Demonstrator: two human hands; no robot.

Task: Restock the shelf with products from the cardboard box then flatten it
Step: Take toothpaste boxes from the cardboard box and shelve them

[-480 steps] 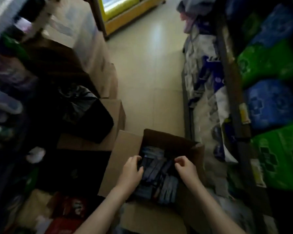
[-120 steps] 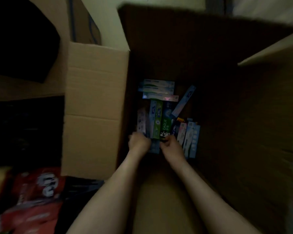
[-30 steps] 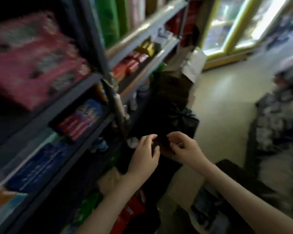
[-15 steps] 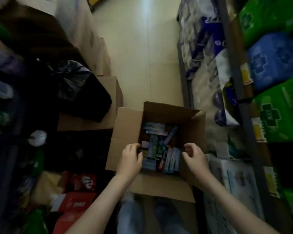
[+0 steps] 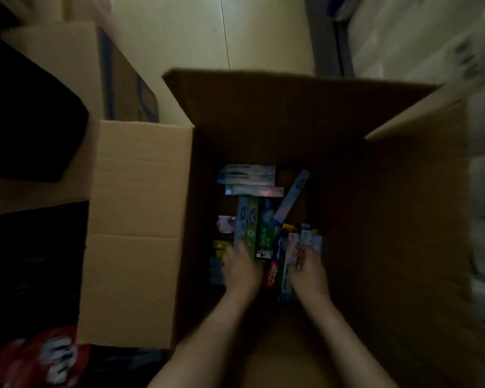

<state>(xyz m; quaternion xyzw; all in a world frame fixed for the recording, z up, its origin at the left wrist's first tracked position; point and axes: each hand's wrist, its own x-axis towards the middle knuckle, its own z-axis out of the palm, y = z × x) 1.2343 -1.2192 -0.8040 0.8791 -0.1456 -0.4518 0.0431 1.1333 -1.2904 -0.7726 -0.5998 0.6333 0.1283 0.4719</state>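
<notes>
Deep in the open cardboard box [image 5: 375, 219], at 6 o'clock among the toothpaste cartons [image 5: 259, 228], your left hand [image 5: 242, 268] lies flat on them; your right hand [image 5: 308, 271] curls around several cartons.

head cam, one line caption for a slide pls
Both hands, left and right, reach among toothpaste cartons inside an open cardboard box.

Box [image 5: 140, 233]: brown cardboard, open, upright on the floor, flaps folded out, left flap lying flat and lit, inside dark. Cartons [image 5: 259, 231]: long thin toothpaste-type packs lying on the box bottom, mixed colours: blue, green, white, 1 red. Most run lengthwise side by side; 3 pale ones lie crosswise at the far end; 1 pale blue one sits diagonally on top.
</notes>
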